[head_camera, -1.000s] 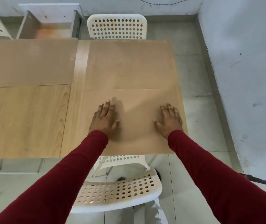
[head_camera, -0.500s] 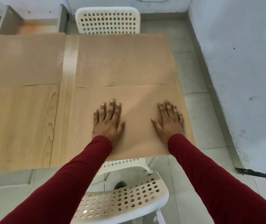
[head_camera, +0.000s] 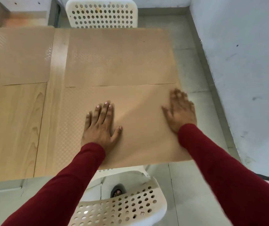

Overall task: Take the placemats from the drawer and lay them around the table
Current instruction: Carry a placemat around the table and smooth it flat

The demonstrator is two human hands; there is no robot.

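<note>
Three tan textured placemats lie on the wooden table [head_camera: 12, 128]. The near right placemat [head_camera: 138, 121] sits at the table's front right corner. My left hand [head_camera: 100, 126] presses flat on its middle with straight fingers. My right hand [head_camera: 180, 110] is blurred and lies flat near its right edge, fingers spread. A second placemat [head_camera: 119, 57] lies just beyond it, touching edge to edge. A third placemat [head_camera: 14, 56] covers the far left. The open drawer [head_camera: 21, 17] shows at the top left behind the table.
A white perforated chair [head_camera: 102, 13] stands at the table's far side. Another white chair [head_camera: 122, 207] is tucked under the near edge below my arms. A pale wall [head_camera: 248, 62] runs close along the right. Grey tiled floor surrounds the table.
My right hand has slid outward to the right and slightly forward over the near placemat. My left hand stayed pressed flat. The camera has come closer and tilted down.
</note>
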